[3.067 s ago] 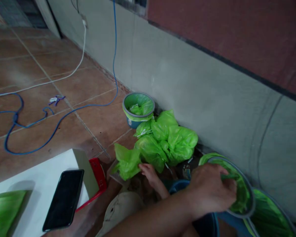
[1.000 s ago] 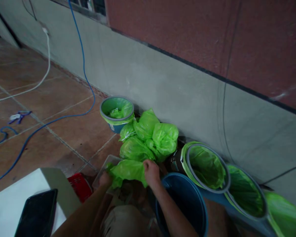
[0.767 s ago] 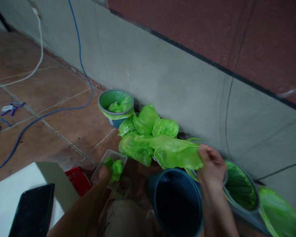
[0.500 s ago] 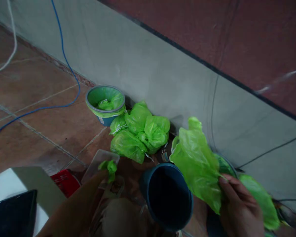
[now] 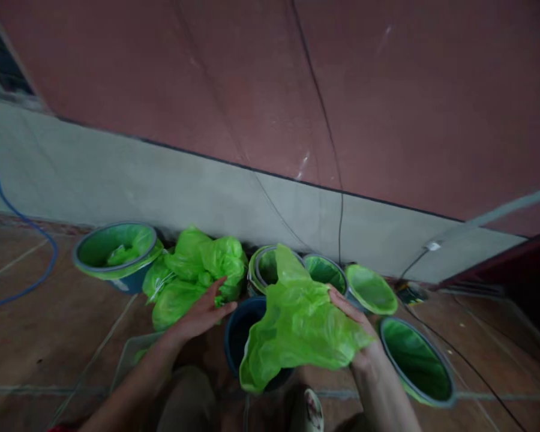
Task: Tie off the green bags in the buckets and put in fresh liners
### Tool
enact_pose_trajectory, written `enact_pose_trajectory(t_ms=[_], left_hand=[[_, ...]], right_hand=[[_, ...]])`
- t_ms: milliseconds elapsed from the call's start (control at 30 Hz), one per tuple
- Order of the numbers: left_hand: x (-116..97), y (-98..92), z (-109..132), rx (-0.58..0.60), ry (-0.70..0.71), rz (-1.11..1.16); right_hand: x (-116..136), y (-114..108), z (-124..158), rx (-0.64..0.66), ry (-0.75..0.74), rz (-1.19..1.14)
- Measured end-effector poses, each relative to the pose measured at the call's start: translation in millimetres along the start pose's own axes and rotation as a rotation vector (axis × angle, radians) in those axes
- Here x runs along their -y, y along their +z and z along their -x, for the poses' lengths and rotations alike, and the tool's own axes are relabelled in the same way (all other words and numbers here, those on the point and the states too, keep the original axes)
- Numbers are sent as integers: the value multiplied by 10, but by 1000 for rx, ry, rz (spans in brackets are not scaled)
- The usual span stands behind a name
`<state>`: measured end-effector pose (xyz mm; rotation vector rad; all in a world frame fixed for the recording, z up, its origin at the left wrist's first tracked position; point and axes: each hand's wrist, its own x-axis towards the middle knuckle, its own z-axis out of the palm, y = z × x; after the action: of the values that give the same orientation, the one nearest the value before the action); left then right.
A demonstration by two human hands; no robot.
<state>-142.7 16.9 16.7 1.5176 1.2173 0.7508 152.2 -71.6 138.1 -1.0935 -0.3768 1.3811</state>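
A thin, light green plastic bag (image 5: 303, 321) hangs spread out and crumpled in my right hand (image 5: 354, 315). Those fingers lie along its right side, and part of the hand is behind the plastic. Below the bag stands a dark blue bin (image 5: 234, 342), its opening partly covered by the plastic. My left hand (image 5: 207, 315) holds nothing; its fingers and thumb are apart, pointing toward the bag. Just beyond it rest several filled, tied green bags (image 5: 191, 264).
A bin with a grey rim and green liner (image 5: 117, 270) stands at the left. Several lined bins, one of them a tilted bin (image 5: 416, 360), are at the right. A clear plastic tub (image 5: 128, 360), a blue cable (image 5: 22, 216) and a dark cable (image 5: 468, 366) lie on the tiles.
My view has swung right, showing more lined bins. The bag has opened out wider in my right hand and now hangs over the bin. My left hand has let go of a small green bundle.
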Motion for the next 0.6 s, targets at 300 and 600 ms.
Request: enact_pose_trajectory(t_ms=[300, 600], left_hand=[[-1529, 684, -35, 281, 235, 290], [-1577, 625, 356, 62, 70, 323]], right_hand=[[243, -435, 719, 307, 32, 109], [444, -960, 1044, 205, -36, 88]])
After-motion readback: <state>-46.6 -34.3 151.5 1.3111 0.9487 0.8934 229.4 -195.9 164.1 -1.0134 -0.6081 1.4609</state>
